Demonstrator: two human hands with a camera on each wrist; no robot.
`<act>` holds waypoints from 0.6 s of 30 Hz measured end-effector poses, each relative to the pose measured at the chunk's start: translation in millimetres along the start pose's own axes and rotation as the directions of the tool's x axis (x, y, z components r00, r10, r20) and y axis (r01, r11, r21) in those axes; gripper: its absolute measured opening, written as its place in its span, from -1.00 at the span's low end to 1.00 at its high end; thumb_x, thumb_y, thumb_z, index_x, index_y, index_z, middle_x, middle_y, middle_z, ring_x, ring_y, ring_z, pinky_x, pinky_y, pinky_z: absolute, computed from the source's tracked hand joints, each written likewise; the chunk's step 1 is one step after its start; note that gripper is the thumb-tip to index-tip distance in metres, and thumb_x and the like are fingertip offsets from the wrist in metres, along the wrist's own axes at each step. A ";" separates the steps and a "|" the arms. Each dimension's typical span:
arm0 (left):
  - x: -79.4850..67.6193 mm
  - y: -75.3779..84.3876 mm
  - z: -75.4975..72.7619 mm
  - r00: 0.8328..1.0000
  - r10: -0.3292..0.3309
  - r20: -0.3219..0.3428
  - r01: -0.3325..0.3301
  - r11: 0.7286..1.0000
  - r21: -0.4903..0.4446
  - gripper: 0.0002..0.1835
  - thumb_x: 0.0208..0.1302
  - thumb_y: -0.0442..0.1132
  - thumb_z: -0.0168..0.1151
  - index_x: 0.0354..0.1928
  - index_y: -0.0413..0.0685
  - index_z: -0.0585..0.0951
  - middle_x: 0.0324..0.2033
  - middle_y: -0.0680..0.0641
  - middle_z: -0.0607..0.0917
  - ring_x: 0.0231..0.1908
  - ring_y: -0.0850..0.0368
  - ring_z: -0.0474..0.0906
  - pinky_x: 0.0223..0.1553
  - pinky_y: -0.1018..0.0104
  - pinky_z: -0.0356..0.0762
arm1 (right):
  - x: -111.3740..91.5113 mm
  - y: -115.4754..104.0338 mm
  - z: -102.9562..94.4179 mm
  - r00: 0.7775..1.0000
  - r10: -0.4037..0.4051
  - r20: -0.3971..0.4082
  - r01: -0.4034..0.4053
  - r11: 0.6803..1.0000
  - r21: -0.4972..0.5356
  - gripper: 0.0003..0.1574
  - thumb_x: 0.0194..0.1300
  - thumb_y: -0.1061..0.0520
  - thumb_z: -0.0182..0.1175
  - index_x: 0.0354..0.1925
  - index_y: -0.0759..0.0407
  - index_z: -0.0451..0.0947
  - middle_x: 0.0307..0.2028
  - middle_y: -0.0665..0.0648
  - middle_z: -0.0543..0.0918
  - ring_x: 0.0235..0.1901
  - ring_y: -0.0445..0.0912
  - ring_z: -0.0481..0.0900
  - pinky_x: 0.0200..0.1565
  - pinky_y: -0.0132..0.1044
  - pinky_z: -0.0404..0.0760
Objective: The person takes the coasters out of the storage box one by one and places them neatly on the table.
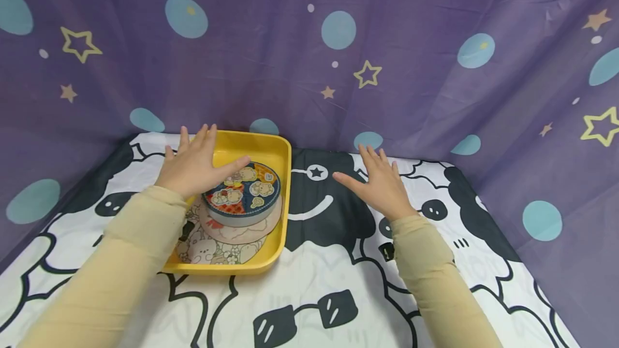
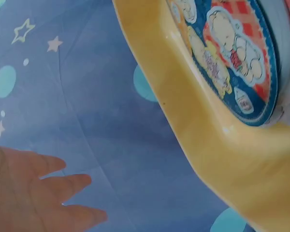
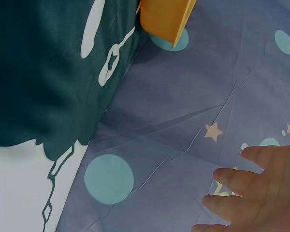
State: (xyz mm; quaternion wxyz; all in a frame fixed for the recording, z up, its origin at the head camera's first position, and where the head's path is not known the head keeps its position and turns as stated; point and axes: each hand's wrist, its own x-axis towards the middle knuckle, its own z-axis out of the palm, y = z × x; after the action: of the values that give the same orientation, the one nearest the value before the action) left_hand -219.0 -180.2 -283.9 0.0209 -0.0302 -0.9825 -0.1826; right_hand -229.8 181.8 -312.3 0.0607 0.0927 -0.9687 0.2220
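Observation:
In the head view a yellow tray [image 1: 275, 240] stands left of centre. Inside it lies a round tin [image 1: 244, 218] with a blue lid of cartoon stickers, on top of a pale pink round piece [image 1: 266, 227] and a printed sheet [image 1: 203, 251]. My left hand [image 1: 195, 165] is held over the tray's left side with fingers spread, its thumb overlapping the lid's edge in this view. To the right of the tray, my right hand [image 1: 379, 184] hovers above the cloth, fingers straight and thumb out. Both hands hold nothing.
A white and black cartoon-print cloth [image 1: 309, 278] covers the table. Purple curtain fabric [image 1: 271, 69] with stars and blue dots rises behind it and along both sides. The tray's yellow wall [image 2: 183, 125] stands close to the fabric in the left wrist view.

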 end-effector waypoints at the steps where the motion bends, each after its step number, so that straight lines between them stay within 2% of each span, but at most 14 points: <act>1: 0.4 -0.7 -2.2 1.000 -0.002 0.007 0.002 1.000 -0.008 0.32 0.07 0.70 -0.18 0.57 -0.14 -0.25 0.55 -0.30 -0.24 0.47 -0.41 -0.59 0.29 -0.54 -0.47 | 0.3 -1.9 0.0 1.000 -0.001 0.003 0.001 1.000 0.009 0.35 0.09 -0.72 -0.02 0.58 -0.07 -0.12 0.57 0.12 0.00 0.57 0.13 -0.26 0.48 0.22 -0.31; 11: -2.3 -18.0 -25.8 0.997 -0.028 0.075 0.029 0.999 -0.016 0.31 0.13 0.67 -0.22 0.54 -0.25 -0.28 0.52 -0.38 -0.25 0.41 -0.53 -0.59 0.27 -0.55 -0.33 | 5.0 -27.3 4.0 0.998 -0.009 0.069 0.002 0.994 0.113 0.26 0.15 -0.68 0.00 0.58 -0.15 -0.12 0.57 -0.02 0.01 0.58 0.01 -0.21 0.50 0.14 -0.22; 18: -4.9 -35.1 -34.6 0.994 -0.052 0.098 0.055 0.998 -0.027 0.31 0.15 0.64 -0.19 0.52 -0.29 -0.33 0.51 -0.38 -0.31 0.43 -0.51 -0.53 0.25 -0.58 -0.28 | 6.6 -44.7 13.0 0.992 0.034 0.123 -0.058 0.979 0.196 0.25 0.06 -0.71 0.05 0.56 -0.34 -0.11 0.57 -0.13 -0.02 0.58 -0.03 -0.22 0.45 0.26 -0.04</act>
State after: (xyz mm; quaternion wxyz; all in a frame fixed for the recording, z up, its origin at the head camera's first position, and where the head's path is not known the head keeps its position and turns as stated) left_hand -215.5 -225.6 -264.5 -0.0324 -0.0132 -0.9800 -0.1958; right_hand -228.0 135.6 -304.1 -0.0118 0.0889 -0.9455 0.3131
